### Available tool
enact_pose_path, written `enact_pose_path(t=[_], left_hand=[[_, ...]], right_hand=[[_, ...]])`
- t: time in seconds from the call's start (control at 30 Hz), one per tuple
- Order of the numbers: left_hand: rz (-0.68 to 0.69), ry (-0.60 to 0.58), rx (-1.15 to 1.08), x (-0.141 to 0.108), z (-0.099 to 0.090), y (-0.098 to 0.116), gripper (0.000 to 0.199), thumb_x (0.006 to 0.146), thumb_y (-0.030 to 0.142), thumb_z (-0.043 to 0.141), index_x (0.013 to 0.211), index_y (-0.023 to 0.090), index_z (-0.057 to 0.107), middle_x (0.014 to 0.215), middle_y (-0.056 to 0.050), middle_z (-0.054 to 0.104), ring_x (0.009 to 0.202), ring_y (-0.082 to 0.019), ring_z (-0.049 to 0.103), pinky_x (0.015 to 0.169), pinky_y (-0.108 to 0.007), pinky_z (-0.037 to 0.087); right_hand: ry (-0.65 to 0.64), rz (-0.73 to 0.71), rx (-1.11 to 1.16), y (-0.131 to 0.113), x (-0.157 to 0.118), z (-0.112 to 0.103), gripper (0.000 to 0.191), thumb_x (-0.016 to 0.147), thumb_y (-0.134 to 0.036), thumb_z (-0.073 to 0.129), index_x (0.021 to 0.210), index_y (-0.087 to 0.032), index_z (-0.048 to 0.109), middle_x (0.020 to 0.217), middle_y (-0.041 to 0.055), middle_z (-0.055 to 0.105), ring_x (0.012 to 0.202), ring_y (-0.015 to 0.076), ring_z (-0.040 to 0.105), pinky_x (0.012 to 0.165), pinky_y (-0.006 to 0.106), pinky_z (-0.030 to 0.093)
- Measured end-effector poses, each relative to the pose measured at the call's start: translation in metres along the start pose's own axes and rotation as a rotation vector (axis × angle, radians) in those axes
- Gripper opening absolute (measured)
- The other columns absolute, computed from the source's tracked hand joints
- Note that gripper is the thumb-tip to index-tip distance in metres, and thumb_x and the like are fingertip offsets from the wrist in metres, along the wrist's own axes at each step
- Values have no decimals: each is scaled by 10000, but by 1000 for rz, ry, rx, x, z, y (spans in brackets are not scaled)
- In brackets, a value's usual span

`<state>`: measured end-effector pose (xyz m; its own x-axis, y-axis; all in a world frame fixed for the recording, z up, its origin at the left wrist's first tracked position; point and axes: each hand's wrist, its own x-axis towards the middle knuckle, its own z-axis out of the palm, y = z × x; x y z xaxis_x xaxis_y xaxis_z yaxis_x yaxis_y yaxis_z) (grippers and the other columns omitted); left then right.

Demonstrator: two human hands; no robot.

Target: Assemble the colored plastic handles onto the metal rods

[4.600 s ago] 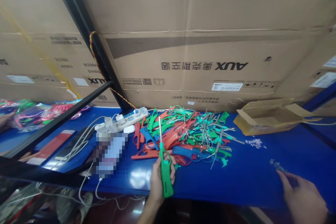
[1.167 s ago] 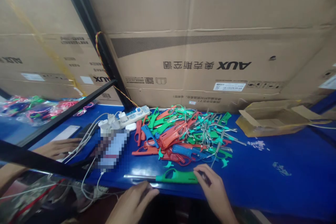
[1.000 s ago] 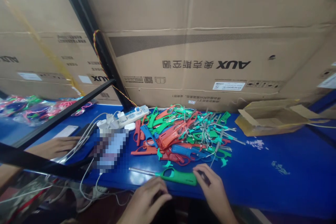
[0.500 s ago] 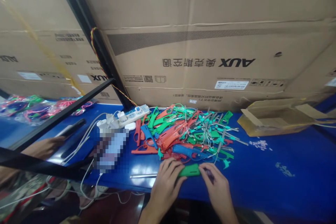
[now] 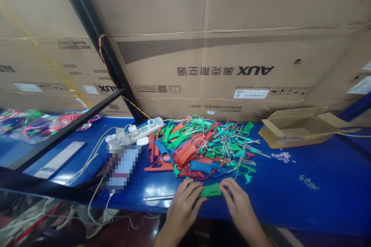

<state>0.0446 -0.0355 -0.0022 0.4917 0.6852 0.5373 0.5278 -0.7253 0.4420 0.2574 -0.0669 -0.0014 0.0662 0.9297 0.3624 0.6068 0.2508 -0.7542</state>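
Low in the middle, a green long-nosed lighter (image 5: 211,190) lies across both my hands, close over the blue tabletop. My left hand (image 5: 185,202) wraps its fingers round the lighter's left part, and a thin metal tube (image 5: 158,198) sticks out to the left past that hand. At the other end, my right hand (image 5: 236,202) pinches the green body between thumb and fingers; the fingertips partly hide that end. Just beyond my hands spreads a heap of lighter parts: red handles (image 5: 191,148), blue handles (image 5: 203,166), green pieces, metal tubes and white wires.
An open cardboard box (image 5: 301,129) stands right of the heap. Left are a power strip (image 5: 145,129) with cables, a blurred-out phone (image 5: 123,168), a pale flat bar (image 5: 60,158) and bagged colourful items (image 5: 43,123). A black metal frame (image 5: 95,38) crosses the left side.
Another person's hand and a dark object at the left have gone from view, showing the pale bar. My hands keep their grip on the lighter; the view has shifted slightly.
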Motion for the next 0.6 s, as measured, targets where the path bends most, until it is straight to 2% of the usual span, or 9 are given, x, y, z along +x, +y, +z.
enact_pose_path(t=[0.23, 0.4, 0.6], left_hand=[[20, 8, -6, 0, 4, -2, 228, 1020, 231, 581, 1224, 172, 661, 1130, -98, 736, 1080, -269, 644, 952, -455, 595], [38, 4, -21, 1, 2, -3, 222, 1015, 225, 584, 1213, 166, 668, 1123, -104, 733, 1086, -267, 640, 954, -451, 594], [5, -28, -56, 2, 1, -2, 226, 1028, 242, 565, 1222, 172, 656, 1132, -109, 724, 1099, -265, 634, 950, -450, 596]], right_hand=[[-97, 3, -172, -7, 0, -5, 274, 1076, -245, 355, 927, -244, 585, 910, 43, 648, 787, 173, 687, 714, 257, 528], [-204, -3, -303, -15, 8, -10, 298, 1046, -210, 376, 869, -241, 613, 854, 41, 632, 702, 176, 656, 647, 265, 494], [-273, 43, -263, -16, 17, -17, 248, 1020, -232, 462, 858, -245, 650, 886, 32, 658, 757, 187, 668, 694, 283, 502]])
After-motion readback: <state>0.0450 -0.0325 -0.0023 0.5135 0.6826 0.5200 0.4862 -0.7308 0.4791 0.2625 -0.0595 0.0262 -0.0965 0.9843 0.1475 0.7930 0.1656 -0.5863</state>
